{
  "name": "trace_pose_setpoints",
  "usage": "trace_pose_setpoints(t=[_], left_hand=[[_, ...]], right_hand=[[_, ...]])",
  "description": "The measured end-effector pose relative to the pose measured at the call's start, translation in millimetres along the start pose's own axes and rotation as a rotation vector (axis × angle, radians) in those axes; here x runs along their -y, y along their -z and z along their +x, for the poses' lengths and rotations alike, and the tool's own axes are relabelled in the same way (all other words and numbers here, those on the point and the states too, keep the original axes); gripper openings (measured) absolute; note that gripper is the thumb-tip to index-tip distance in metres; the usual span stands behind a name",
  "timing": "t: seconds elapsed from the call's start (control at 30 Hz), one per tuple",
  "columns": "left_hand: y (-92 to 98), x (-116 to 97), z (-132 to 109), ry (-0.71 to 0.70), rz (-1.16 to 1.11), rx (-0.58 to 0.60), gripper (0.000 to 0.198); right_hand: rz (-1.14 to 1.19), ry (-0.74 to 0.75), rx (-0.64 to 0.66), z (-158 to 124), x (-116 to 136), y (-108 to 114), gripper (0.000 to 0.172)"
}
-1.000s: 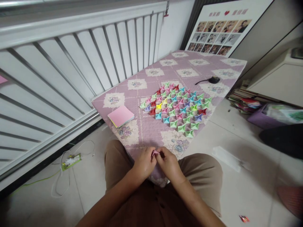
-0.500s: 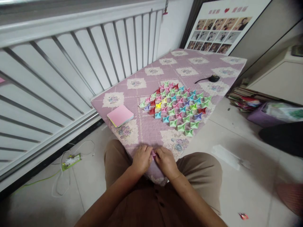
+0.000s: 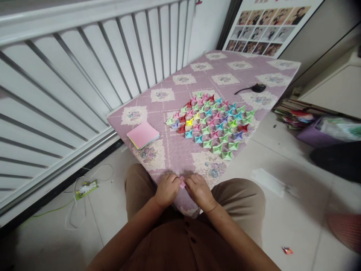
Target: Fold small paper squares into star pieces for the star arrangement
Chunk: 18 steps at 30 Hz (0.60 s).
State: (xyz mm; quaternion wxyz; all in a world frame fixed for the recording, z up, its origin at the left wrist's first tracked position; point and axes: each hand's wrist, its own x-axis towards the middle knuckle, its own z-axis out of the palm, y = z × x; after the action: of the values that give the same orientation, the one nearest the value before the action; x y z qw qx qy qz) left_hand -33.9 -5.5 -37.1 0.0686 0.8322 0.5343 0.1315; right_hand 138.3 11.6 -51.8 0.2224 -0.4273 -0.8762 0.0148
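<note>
Left hand (image 3: 167,190) and right hand (image 3: 199,191), knuckles up, grip small pink paper (image 3: 182,182) by the counter's (image 3: 185,202) near corner; open cloth (image 3: 179,158) separates them from folded papers (image 3: 211,121)

probably a home: floral table cover (image 3: 179,156), photo panel (image 3: 261,32), power strip (image 3: 87,189)

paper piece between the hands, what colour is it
Pink; the paper piece shows best in the head view.
</note>
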Motion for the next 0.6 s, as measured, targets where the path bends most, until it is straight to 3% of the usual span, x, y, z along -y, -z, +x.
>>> trace_pose_setpoints(t=[0.6], left_hand=[[-1.9,10.9,-12.1,-0.04,-0.004,0.093,0.023]], right_hand=[[0.158,0.102,0.134,-10.1,-10.5,4.9,0.027]])
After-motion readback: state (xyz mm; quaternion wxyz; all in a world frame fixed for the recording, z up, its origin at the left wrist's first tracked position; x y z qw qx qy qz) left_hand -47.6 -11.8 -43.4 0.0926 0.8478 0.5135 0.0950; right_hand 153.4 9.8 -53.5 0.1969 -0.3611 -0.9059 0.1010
